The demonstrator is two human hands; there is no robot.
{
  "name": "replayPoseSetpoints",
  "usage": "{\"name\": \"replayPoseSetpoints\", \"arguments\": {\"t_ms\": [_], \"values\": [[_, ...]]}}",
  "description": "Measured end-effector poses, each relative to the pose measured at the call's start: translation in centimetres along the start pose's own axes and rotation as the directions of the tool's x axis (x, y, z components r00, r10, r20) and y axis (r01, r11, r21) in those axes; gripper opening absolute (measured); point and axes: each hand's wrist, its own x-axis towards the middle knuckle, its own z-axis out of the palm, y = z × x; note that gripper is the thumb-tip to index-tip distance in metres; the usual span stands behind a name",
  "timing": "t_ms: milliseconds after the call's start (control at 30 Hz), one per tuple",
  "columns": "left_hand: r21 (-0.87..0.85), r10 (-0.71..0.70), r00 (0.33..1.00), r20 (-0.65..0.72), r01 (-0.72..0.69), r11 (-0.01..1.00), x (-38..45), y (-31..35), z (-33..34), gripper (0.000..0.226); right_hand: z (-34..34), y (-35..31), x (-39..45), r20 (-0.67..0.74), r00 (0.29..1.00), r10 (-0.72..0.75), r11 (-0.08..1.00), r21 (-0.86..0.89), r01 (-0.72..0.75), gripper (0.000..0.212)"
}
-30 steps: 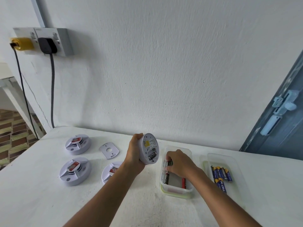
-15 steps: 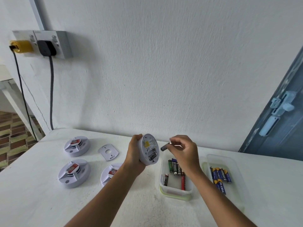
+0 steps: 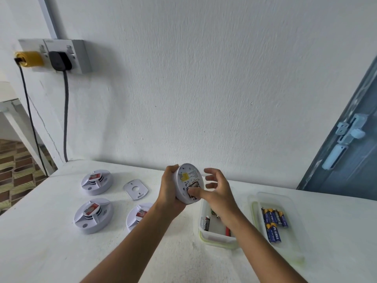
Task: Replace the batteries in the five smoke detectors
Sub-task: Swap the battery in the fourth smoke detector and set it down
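Left fingers (image 3: 170, 170) wrap the smoke detector (image 3: 188, 183); right thumb (image 3: 193, 192) presses into its compartment, hiding any battery, other fingers spread.

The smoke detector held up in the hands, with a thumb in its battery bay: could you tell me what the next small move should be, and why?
Probably press the battery fully home. The left hand grips the smoke detector with its back facing the camera, and the right hand's thumb pushes into the battery bay while its other fingers are spread. Whether the cell is seated cannot be told.
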Motion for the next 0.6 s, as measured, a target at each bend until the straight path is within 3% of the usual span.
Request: {"name": "replayPoseSetpoints", "arguments": {"t_ms": [67, 133, 200, 300, 400, 467, 600], "values": [[-0.026, -0.014, 1.0, 0.012, 0.014, 1.0, -0.4, 0.0, 0.4, 0.056, -0.1, -0.2, 0.2, 0.08, 0.983, 0.164, 0.977, 0.124, -0.173, 0.084], [-0.051, -0.02, 1.0, 0.016, 0.021, 0.998, -0.5, -0.1, 0.6, 0.069, -0.3, -0.3, 0.5, 0.16, 0.961, 0.225, 0.947, 0.194, -0.254, 0.092], [-0.034, -0.017, 0.999, 0.041, 0.018, 0.999, -0.6, 0.0, 0.8, 0.065, -0.2, -0.6, 0.4, 0.203, 0.95, 0.239, 0.936, 0.211, -0.281, 0.093], [-0.004, -0.045, 0.992, 0.116, 0.046, 0.999, -1.1, 0.5, 1.0, 0.05, 0.0, -1.1, 0.0, 0.241, 0.958, 0.153, 0.945, 0.247, -0.213, 0.074], [0.029, -0.073, 0.984, 0.164, 0.069, 0.997, -1.5, 1.1, 0.9, 0.051, -0.6, -1.3, 0.0, 0.307, 0.951, 0.045, 0.867, 0.461, -0.19, 0.057], [0.028, -0.094, 0.981, 0.173, 0.09, 0.996, -1.8, 1.7, 0.8, 0.052, -1.4, -1.5, 0.2, 0.362, 0.931, 0.042, 0.828, 0.508, -0.235, 0.059], [0.039, -0.112, 0.97, 0.214, 0.106, 0.994, -2.2, 2.3, 0.9, 0.057, -2.1, -1.5, -0.1, 0.448, 0.894, -0.035, 0.895, 0.413, -0.172, 0.071]]}}
